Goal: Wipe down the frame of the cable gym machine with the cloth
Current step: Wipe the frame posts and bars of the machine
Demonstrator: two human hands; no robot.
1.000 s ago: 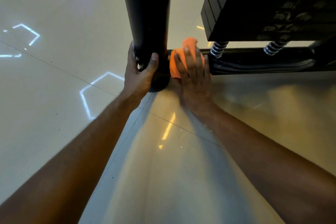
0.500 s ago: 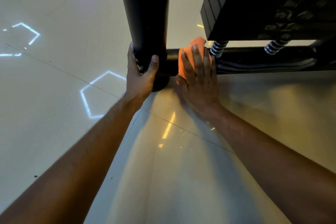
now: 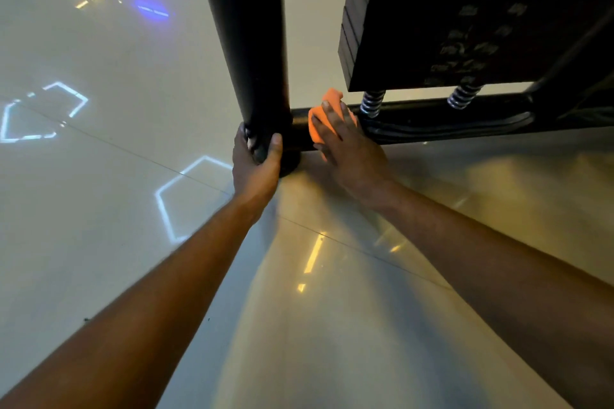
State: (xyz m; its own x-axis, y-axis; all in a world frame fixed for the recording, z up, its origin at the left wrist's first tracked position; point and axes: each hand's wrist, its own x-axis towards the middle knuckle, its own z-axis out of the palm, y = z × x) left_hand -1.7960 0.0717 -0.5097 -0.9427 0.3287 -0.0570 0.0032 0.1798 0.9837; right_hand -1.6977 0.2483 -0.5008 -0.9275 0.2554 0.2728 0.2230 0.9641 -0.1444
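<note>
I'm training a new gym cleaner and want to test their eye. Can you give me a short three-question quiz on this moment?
1. True or false: the left hand grips the black upright post.
2. Which part does the orange cloth lie against? A) the weight stack B) the low horizontal bar C) the floor
3. Fill in: two coiled ___ sit under the weight stack.

Key: 1 true. 2 B, the right hand presses it flat-fingered on the low horizontal bar. 3 springs.
</note>
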